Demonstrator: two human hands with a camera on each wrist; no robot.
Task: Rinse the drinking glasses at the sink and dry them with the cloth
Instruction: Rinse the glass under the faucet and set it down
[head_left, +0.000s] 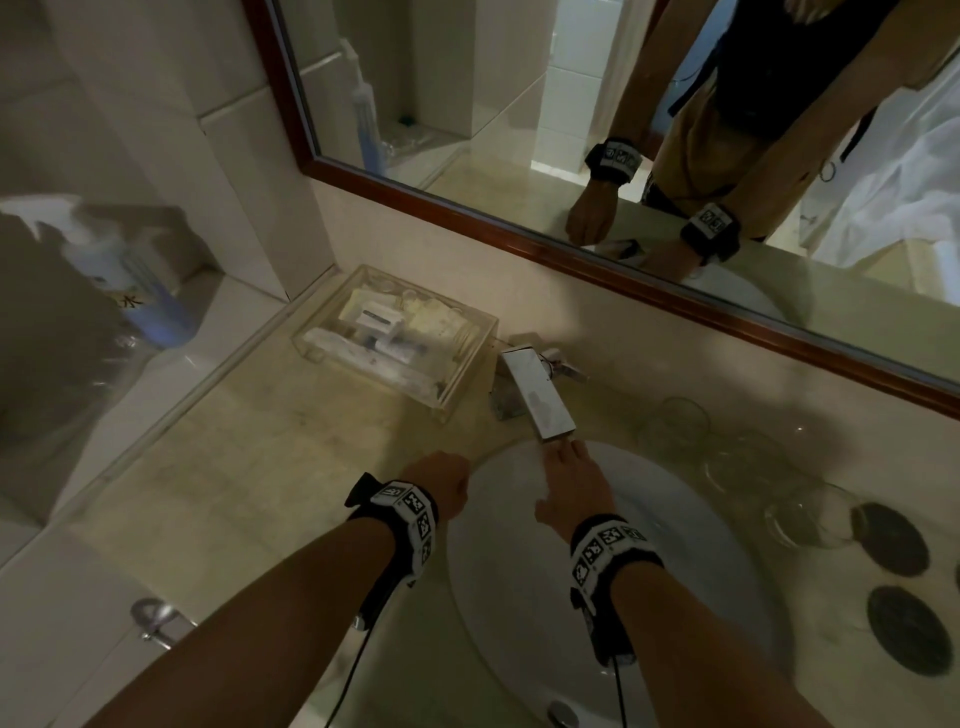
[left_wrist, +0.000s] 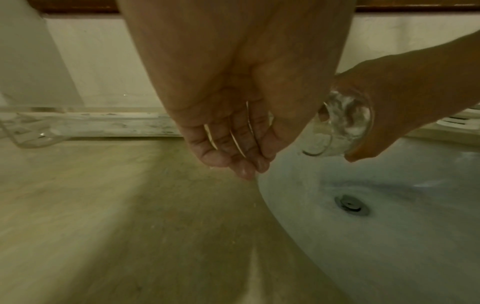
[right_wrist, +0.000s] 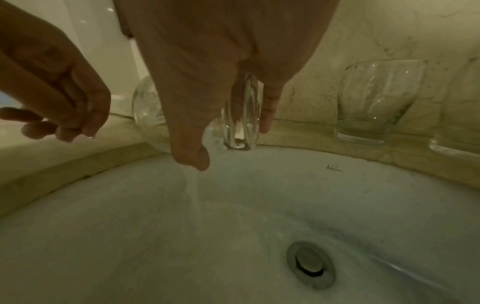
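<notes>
My right hand (head_left: 567, 470) grips a clear drinking glass (right_wrist: 242, 115) tipped on its side over the white sink basin (head_left: 675, 525), just under the chrome faucet (head_left: 537, 397). Thumb and fingers wrap the glass, and a thin stream of water (right_wrist: 192, 189) falls from it into the bowl. The same glass (left_wrist: 340, 123) shows in the left wrist view, held in that hand. My left hand (head_left: 441, 480) hangs over the basin's left rim, holding nothing, its wet fingers (left_wrist: 239, 156) loosely bent. Three more glasses (head_left: 675, 423) (head_left: 745, 457) (head_left: 810, 514) stand on the counter to the right of the faucet.
A clear box of toiletries (head_left: 395, 335) sits on the counter left of the faucet. Two dark round coasters (head_left: 891, 540) lie at the far right. A spray bottle (head_left: 119, 280) stands far left. The drain (right_wrist: 310, 265) is in the basin's bottom. A framed mirror (head_left: 623, 130) runs along the back wall.
</notes>
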